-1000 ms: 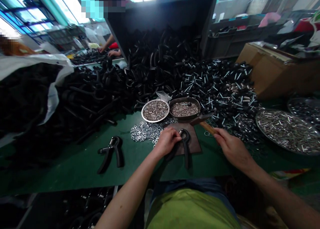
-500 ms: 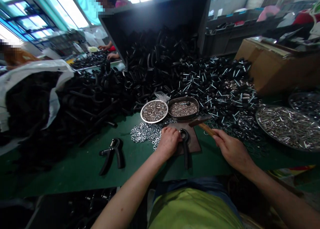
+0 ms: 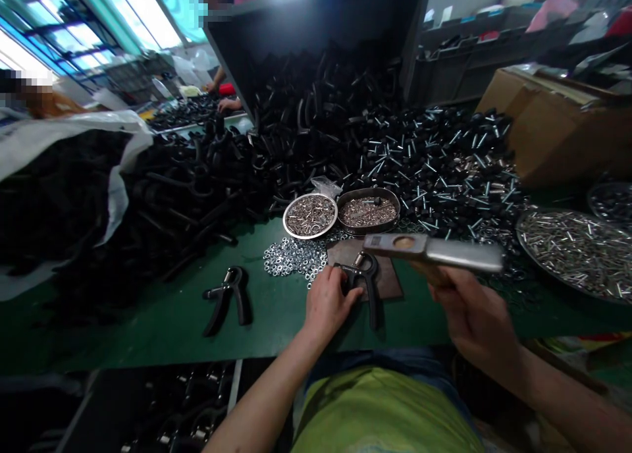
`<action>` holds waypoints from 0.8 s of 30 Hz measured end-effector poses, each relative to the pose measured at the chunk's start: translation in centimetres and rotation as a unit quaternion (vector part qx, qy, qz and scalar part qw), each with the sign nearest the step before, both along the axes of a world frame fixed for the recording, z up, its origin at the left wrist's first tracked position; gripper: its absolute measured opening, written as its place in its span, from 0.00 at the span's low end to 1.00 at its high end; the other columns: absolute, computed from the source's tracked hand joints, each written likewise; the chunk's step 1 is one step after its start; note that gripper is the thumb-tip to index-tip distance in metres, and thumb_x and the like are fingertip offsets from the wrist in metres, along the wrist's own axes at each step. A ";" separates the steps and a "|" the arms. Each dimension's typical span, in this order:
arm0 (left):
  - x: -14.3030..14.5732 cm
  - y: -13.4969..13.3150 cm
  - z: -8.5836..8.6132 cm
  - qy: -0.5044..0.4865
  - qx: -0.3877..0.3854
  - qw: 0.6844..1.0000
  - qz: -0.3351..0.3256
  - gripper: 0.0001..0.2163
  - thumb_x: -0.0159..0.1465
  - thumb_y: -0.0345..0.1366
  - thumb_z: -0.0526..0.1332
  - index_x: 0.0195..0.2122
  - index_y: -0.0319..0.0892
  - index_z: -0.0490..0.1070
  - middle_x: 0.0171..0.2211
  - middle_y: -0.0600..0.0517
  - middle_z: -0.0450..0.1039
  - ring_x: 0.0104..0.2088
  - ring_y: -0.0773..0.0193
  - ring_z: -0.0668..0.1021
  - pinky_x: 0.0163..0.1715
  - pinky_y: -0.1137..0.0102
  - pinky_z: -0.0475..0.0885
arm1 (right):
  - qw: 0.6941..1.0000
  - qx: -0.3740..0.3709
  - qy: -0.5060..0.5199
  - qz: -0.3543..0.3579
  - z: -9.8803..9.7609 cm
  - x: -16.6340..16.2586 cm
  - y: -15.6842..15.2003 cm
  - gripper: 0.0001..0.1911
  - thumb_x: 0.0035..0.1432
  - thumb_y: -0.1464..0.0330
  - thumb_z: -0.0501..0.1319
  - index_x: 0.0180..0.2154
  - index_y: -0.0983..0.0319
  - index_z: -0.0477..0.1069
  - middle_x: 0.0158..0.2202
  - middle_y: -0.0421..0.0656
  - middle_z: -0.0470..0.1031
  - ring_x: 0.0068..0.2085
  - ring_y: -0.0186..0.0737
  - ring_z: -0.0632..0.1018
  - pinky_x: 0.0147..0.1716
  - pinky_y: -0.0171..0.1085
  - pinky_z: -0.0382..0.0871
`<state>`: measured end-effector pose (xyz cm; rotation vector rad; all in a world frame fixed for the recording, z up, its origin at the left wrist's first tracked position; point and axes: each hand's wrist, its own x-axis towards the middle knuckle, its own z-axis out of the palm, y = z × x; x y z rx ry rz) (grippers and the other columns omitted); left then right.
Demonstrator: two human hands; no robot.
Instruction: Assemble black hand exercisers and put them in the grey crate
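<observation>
My left hand point(image 3: 328, 301) is closed on one handle of a black hand gripper point(image 3: 366, 284) that lies on a brown pad point(image 3: 390, 273) on the green table. My right hand point(image 3: 471, 315) is closed round the wooden handle of a hammer point(image 3: 434, 249), whose metal head is raised above the table, level and pointing left, just right of and above the hand gripper. A second assembled black hand gripper point(image 3: 230, 296) lies alone on the table to the left.
Loose washers point(image 3: 292, 257), a round tray point(image 3: 310, 214) and an oval pan point(image 3: 368, 210) of small metal parts sit behind the pad. Heaps of black handles point(image 3: 197, 176), knobs with screws point(image 3: 444, 163), a large tray of pins point(image 3: 573, 249) and a cardboard box point(image 3: 553, 130) surround them. Another person's hands point(image 3: 224, 101) work far back.
My right hand has lifted the hammer from near the pad up toward the camera. My left hand has slid slightly down the hand gripper and still holds it.
</observation>
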<state>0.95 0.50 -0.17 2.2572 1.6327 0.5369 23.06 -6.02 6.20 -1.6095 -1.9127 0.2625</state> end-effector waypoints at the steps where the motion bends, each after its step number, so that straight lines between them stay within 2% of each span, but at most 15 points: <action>1: -0.1 -0.4 -0.2 0.015 -0.020 1.000 0.001 0.10 0.58 0.42 0.62 0.34 0.43 0.64 0.33 0.50 0.69 0.35 0.60 0.72 0.33 0.68 0.65 | 0.999 -0.034 -0.032 0.017 -0.5 -0.1 0.1 0.18 0.63 0.65 0.47 0.51 0.58 0.67 0.37 0.45 0.79 0.34 0.41 0.79 0.32 0.37 0.73; 4: 0.0 -0.7 -0.7 0.041 -0.042 0.998 0.013 0.06 0.59 0.38 0.60 0.32 0.43 0.65 0.31 0.51 0.71 0.32 0.61 0.73 0.29 0.70 0.63 | 0.987 -0.115 -0.101 0.053 -1.4 -0.3 0.7 0.18 0.62 0.64 0.48 0.51 0.56 0.67 0.38 0.43 0.79 0.35 0.42 0.80 0.31 0.39 0.73; 7: 0.2 -0.4 -0.7 0.043 -0.034 0.998 0.009 0.06 0.59 0.38 0.61 0.32 0.43 0.65 0.32 0.50 0.72 0.33 0.61 0.74 0.29 0.70 0.63 | 0.995 -0.061 -0.076 0.038 -1.1 -0.3 0.7 0.20 0.64 0.66 0.46 0.56 0.57 0.63 0.45 0.45 0.77 0.40 0.42 0.79 0.37 0.40 0.73; 9: 0.2 -0.3 -0.7 0.045 -0.031 0.998 0.008 0.06 0.58 0.38 0.60 0.32 0.42 0.66 0.32 0.49 0.72 0.33 0.60 0.74 0.29 0.70 0.63 | 0.996 -0.035 -0.070 0.032 -1.1 -0.3 0.5 0.21 0.64 0.67 0.45 0.56 0.59 0.62 0.45 0.47 0.77 0.41 0.41 0.79 0.38 0.39 0.73; 12: 0.2 -0.3 -0.5 0.059 -0.039 0.997 0.011 0.06 0.58 0.38 0.60 0.32 0.42 0.66 0.32 0.49 0.73 0.32 0.60 0.74 0.29 0.70 0.62 | 0.986 -0.096 -0.123 0.051 -2.0 0.0 0.8 0.19 0.63 0.65 0.47 0.53 0.57 0.66 0.38 0.44 0.79 0.33 0.41 0.80 0.31 0.39 0.73; 14: 0.3 -0.3 -0.4 0.069 -0.047 0.996 0.014 0.06 0.58 0.38 0.60 0.32 0.42 0.66 0.32 0.49 0.73 0.32 0.60 0.75 0.28 0.70 0.62 | 0.980 -0.130 -0.139 0.060 -2.5 0.2 1.4 0.18 0.63 0.64 0.48 0.52 0.55 0.66 0.38 0.42 0.79 0.32 0.41 0.80 0.30 0.39 0.73; 19: 0.3 0.0 -0.2 0.073 -0.048 0.996 0.011 0.07 0.58 0.39 0.60 0.32 0.42 0.66 0.32 0.49 0.73 0.32 0.59 0.75 0.27 0.69 0.61 | 0.992 -0.064 -0.105 0.000 -2.0 0.3 3.7 0.19 0.65 0.65 0.44 0.55 0.58 0.62 0.48 0.45 0.76 0.44 0.42 0.78 0.39 0.40 0.71; 24: 0.5 0.1 -0.2 0.060 -0.054 0.997 0.011 0.06 0.58 0.39 0.60 0.31 0.43 0.67 0.31 0.49 0.74 0.31 0.60 0.75 0.27 0.70 0.60 | 0.974 -0.135 -0.183 0.014 -2.8 0.6 5.1 0.18 0.65 0.62 0.44 0.50 0.56 0.66 0.37 0.42 0.79 0.32 0.42 0.80 0.27 0.37 0.68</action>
